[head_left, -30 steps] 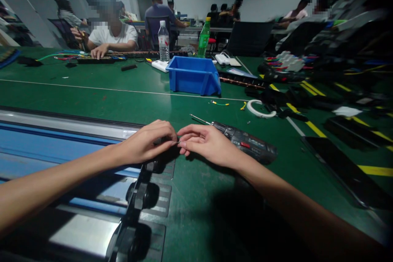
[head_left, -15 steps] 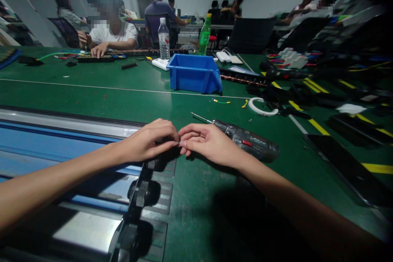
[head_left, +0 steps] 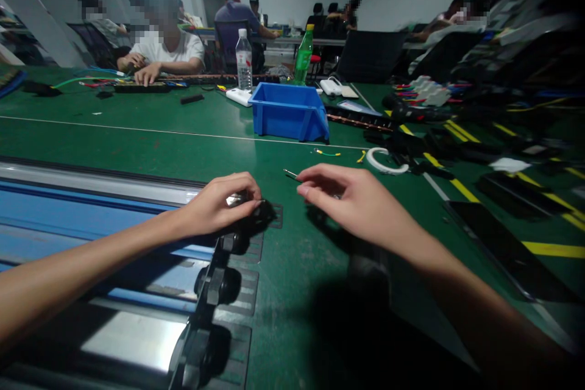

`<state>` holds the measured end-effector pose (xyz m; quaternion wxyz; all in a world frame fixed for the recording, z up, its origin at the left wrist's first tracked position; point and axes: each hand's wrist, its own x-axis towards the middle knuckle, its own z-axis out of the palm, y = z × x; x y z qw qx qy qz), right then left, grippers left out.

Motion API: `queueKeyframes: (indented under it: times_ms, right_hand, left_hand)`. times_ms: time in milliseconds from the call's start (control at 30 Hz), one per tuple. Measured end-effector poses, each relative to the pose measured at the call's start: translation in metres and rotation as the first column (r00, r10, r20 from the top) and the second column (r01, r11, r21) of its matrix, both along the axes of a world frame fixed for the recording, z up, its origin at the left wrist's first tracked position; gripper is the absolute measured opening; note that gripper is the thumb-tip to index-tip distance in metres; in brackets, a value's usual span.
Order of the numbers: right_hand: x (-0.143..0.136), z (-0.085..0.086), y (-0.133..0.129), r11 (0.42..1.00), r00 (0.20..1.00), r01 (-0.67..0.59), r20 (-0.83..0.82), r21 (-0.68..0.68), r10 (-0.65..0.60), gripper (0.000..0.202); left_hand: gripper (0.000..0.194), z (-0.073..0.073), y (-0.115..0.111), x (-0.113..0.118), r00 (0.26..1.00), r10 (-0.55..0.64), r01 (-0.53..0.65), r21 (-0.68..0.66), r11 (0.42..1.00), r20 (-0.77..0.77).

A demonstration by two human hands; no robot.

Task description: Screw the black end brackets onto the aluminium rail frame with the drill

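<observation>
One bent left hand (head_left: 218,202) is by the end of the blue and silver panel (head_left: 77,210), near its big black bolts (head_left: 214,286). I cannot tell if its fingers pinch anything. The right hand (head_left: 361,198) is over the green table (head_left: 283,304), loose, with thumb and finger apart. A thin metal rod (head_left: 289,173) pokes out just beside its fingertips.

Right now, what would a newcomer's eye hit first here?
First, the bright blue bin just above mid-picture on the green tabletop, a green bottle behind it. Then, nearer, the left hand at the far right corner of the blue-and-silver assembly, and the right hand further right, a thin metal bit poking out beside it.
</observation>
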<state>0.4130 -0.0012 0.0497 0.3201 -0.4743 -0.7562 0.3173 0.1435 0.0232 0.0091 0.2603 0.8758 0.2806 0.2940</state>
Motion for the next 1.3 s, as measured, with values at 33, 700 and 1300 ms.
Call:
queueKeyframes:
  times_ms: [33,700,1300]
  right_hand:
    - [0.005,0.009,-0.003,0.998,0.997,0.053,0.050,0.039,-0.055,0.016]
    - [0.077,-0.049,-0.061,0.853,0.803,0.445,0.542,-0.272,-0.246,0.059]
    - [0.075,-0.042,-0.083,0.691,0.637,0.647,-0.269,-0.322,-0.722,0.040]
  left_hand:
    - [0.008,0.001,0.001,-0.001,1.000,0.008,-0.008,0.004,1.000,0.010]
    - [0.012,0.003,0.010,-0.013,0.998,0.051,-0.053,0.085,0.995,0.023]
    - [0.018,-0.009,0.030,-0.030,0.976,0.204,-0.213,0.133,0.968,0.074]
